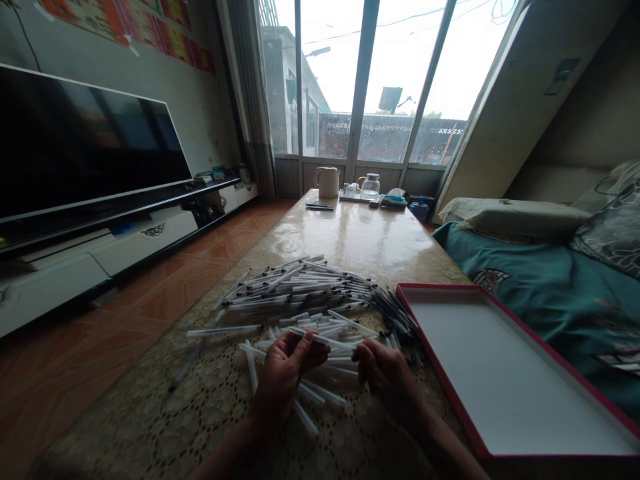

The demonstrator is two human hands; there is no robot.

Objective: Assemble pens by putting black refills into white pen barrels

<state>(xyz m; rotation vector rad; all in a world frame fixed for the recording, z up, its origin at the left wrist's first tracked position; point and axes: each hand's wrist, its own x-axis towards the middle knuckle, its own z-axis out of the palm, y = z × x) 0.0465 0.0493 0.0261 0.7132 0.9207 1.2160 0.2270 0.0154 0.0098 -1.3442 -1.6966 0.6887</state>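
A white pen barrel (300, 331) lies across the fingers of my left hand (283, 367), which is closed on it with the thumb on top. Just to the right, my right hand (385, 370) is closed in a pinch close to the barrel's right end. What its fingertips hold is too small and dark to make out. Beneath and in front of both hands, loose white tubes (323, 393) lie scattered. Beyond them is a large heap of white pens (290, 287) with dark tips. Thin black pen refills (393, 310) are bunched at the heap's right side.
A shallow red-rimmed white tray (407, 288) lies on the table (350, 233) at right. At the far end stand a kettle (327, 182), a glass pitcher (371, 185) and a tissue pack (393, 199). A sofa with a teal cover (450, 240) borders the right side.
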